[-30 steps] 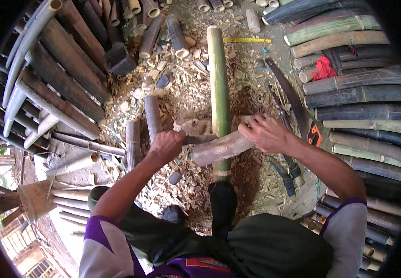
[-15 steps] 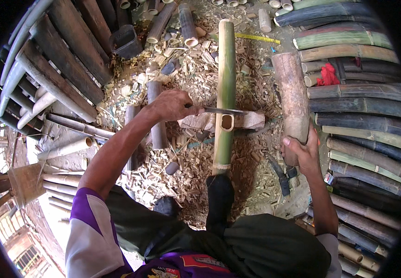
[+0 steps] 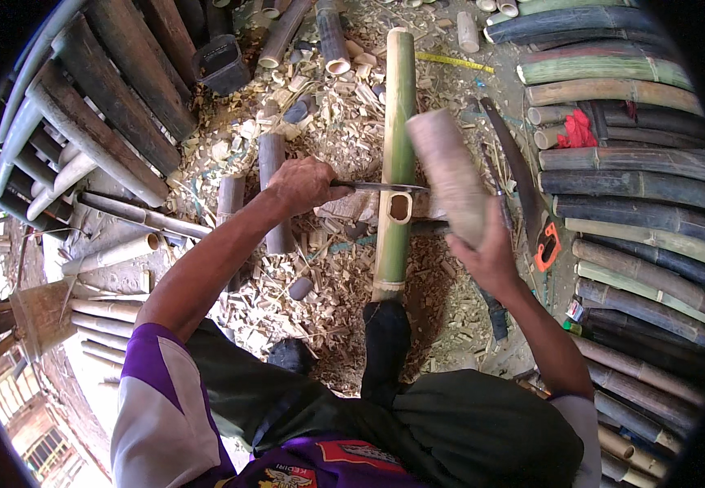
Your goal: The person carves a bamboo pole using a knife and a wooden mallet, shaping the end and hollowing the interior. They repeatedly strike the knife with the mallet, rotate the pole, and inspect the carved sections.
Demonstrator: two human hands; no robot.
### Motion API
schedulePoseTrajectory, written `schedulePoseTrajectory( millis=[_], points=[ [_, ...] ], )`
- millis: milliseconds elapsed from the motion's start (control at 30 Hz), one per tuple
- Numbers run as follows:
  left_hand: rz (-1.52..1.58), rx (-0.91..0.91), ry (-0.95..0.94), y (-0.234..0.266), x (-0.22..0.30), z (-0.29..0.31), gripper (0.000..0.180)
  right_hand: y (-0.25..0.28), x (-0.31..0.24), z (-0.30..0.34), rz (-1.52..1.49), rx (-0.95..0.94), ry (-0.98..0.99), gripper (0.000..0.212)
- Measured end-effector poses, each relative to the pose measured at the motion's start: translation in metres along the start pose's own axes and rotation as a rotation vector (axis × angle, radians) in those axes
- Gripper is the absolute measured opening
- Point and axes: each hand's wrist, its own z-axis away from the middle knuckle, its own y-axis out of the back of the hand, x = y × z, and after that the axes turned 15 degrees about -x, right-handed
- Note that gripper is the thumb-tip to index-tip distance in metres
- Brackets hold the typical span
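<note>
A green bamboo length [image 3: 396, 106] lies pointing away from me across a rough wooden block [image 3: 342, 206]. A rounded hole [image 3: 400, 207] is cut through its wall, and its near end meets my dark-covered right foot [image 3: 386, 346]. My left hand [image 3: 303, 185] is closed round the handle of a knife [image 3: 381, 187], whose narrow blade lies across the bamboo just beyond the hole. In my right hand [image 3: 486, 252] is a thick wooden club [image 3: 450, 175], gripped at its near end and blurred by motion. The club is raised, tilted leftward, close to the bamboo's right side.
Wood chips [image 3: 287, 285] cover the ground. To the right lies a handsaw with an orange handle [image 3: 546, 246], beside stacked bamboo [image 3: 629, 191]. Dark bamboo pieces [image 3: 128, 69] and a black container [image 3: 220, 65] stand at left. A yellow tape [image 3: 454, 61] lies beyond.
My right hand has swung the club leftward toward the bamboo, uncovering the handsaw. My left hand and the knife have shifted only slightly.
</note>
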Motion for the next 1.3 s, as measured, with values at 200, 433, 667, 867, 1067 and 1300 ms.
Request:
schedulePoseTrajectory(
  millis=[200,433,667,867,1067,1300],
  points=[
    [0.047,-0.067,-0.002,0.010,-0.001,0.005,0.051,0.046,-0.034,-0.027,0.019,-0.134,-0.005,0.074],
    [0.011,-0.129,0.024,0.016,0.002,-0.005,0.063,0.008,-0.026,-0.045,0.175,-0.314,-0.081,0.078],
    [0.025,-0.131,-0.005,0.009,-0.011,-0.007,0.070,0.059,-0.061,-0.057,-0.163,-0.034,0.079,0.068],
    [0.090,-0.184,-0.040,0.000,-0.017,-0.022,0.070,0.012,-0.027,-0.065,0.180,-0.414,-0.086,0.059],
    [0.147,-0.285,-0.012,0.000,-0.025,-0.029,0.065,0.065,-0.058,-0.080,-0.249,-0.072,0.039,0.074],
    [0.254,-0.328,-0.080,-0.008,-0.036,-0.045,0.054,0.002,-0.017,-0.083,-0.033,-0.476,-0.155,0.083]
  ],
)
